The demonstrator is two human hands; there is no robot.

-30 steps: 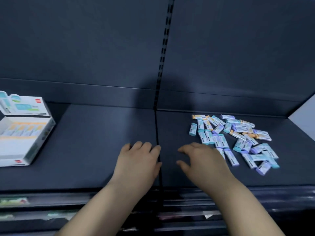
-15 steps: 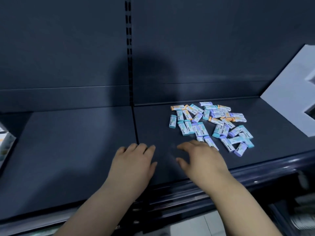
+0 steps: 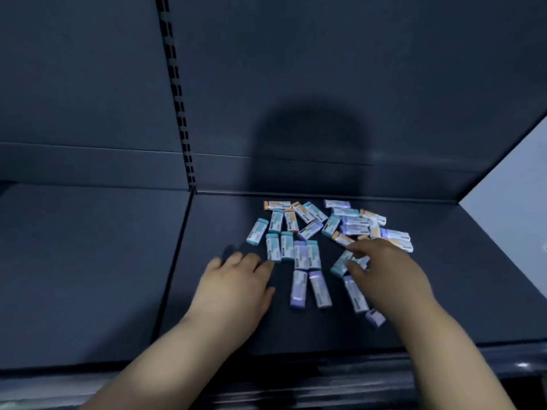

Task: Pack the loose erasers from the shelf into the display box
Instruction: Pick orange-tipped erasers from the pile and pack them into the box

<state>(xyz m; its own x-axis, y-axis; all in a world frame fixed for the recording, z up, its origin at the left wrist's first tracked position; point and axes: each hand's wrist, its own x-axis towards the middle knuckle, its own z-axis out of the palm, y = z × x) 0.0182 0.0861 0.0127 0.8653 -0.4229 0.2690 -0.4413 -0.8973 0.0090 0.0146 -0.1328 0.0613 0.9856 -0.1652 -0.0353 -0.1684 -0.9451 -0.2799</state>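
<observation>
Dark metal shelf [image 3: 88, 261] carries the erasers [image 3: 305, 253], a loose heap, in the head view. The left hand [image 3: 236, 285] lies flat with relaxed fingers and holds nothing, its fingertips just beside the heap's left edge. The right hand [image 3: 384, 273] bends over a teal eraser [image 3: 340, 263]; whether it pinches it, I cannot tell. Better to gather a few erasers, aligned the same way. The box is not in view.

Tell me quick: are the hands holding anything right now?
Left hand: open, holding nothing.
Right hand: fingers over the erasers; grip cannot be told.
</observation>
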